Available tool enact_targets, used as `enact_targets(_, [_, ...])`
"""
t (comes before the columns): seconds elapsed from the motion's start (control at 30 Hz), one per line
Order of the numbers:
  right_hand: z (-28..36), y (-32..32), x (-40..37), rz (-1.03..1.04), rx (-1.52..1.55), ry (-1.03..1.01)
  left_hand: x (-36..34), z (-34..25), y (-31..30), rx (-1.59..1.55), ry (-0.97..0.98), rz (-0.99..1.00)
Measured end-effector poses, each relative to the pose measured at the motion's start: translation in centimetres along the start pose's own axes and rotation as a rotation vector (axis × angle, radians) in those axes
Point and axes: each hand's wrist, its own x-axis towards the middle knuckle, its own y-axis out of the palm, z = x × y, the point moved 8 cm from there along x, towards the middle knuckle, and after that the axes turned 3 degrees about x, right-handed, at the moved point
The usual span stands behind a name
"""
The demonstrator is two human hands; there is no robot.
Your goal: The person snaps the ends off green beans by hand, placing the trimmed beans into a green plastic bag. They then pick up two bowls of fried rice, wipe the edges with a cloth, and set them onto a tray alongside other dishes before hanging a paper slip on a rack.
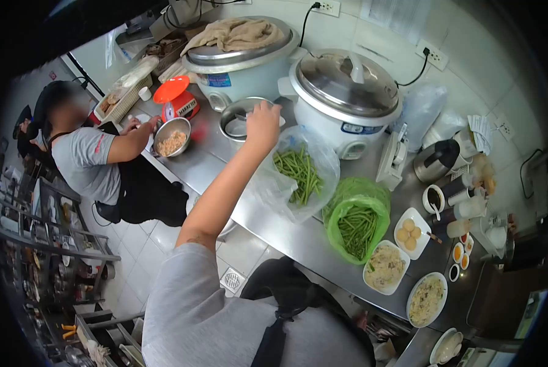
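Note:
My left hand (pixel 263 127) reaches out over the right side of a steel pot (pixel 228 112), its fingers curled together. What they grip is hidden by the hand; a small white bit shows at its right edge. Inside the pot lies a pale, rounded, scoop-like piece (pixel 236 127). Just below the hand, a clear plastic bag (pixel 324 160) lies open around cut green beans (pixel 298 174). A green plastic bag (pixel 376 194) beside it holds more green beans (pixel 354 232). My right hand is out of view.
Two large rice cookers (pixel 347 131) (pixel 243 82) stand along the wall. An orange scale (pixel 182 109) is at the left, where a co-worker (pixel 96 147) works by a bowl of chopped food (pixel 171 139). Plates of rice (pixel 384 267), sauces and a kettle (pixel 436 160) occupy the right.

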Motion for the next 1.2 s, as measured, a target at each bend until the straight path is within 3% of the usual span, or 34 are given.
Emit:
enact_targets(0.03, [3.5,3.2,-2.4,0.039,-0.021,-0.003,0.5,0.7,2.0,0.019,-0.003,0.276])
enact_targets(0.1, [5.2,6.9,-3.3,0.118,0.092,0.191,-0.7,1.4,4.9,0.045,-0.009,0.835])
enact_targets(0.17, [3.0,9.0,-2.0,0.235,0.086,0.239,-1.8,2.1,5.2,-0.013,-0.066,0.771])
enact_targets(0.2, [-2.9,7.7,3.1,0.383,-0.026,0.082,-2.4,2.6,5.6,-0.039,-0.092,0.74])
enact_targets(0.3, [-1.0,5.6,2.6,0.237,-0.069,0.103,-2.2,5.6,6.4,0.008,-0.039,0.611])
enact_targets(0.33, [-0.5,4.8,2.4,0.215,-0.077,0.103,-1.3,6.8,5.9,0.007,0.044,0.478])
enact_targets(0.4, [0.3,4.1,2.3,0.194,-0.095,0.101,1.2,9.7,4.6,-0.108,-0.015,0.517])
enact_targets(0.47, [1.3,3.1,2.0,0.177,-0.114,0.1,3.1,11.8,4.2,-0.205,0.065,0.524])
enact_targets(0.5, [1.7,2.6,2.0,0.167,-0.127,0.095,4.0,11.9,2.9,-0.253,0.05,0.653])
enact_targets(0.57, [2.1,2.3,2.2,0.169,-0.15,0.09,4.3,13.0,3.2,-0.239,0.041,0.693])
enact_targets(0.67, [2.3,2.1,2.5,0.17,-0.165,0.091,2.3,13.3,1.4,0.054,0.166,0.736])
enact_targets(0.77, [2.4,2.0,2.2,0.182,-0.193,0.094,-1.8,14.1,-0.7,0.104,0.193,0.648])
enact_targets(0.87, [2.6,2.4,2.3,0.208,-0.218,0.097,-4.0,14.4,-4.8,-0.022,0.053,0.539])
enact_targets(0.97, [2.8,2.3,2.1,0.236,-0.254,0.101,-5.8,14.4,-7.7,0.015,-0.115,0.69])
enact_targets(1.07, [2.8,3.2,1.9,0.273,-0.308,0.093,-8.9,14.4,-8.2,0.073,-0.175,0.657])
enact_targets(1.2, [2.9,5.3,2.0,0.388,-0.422,0.074,-11.0,14.0,-8.3,0.091,-0.271,0.476])
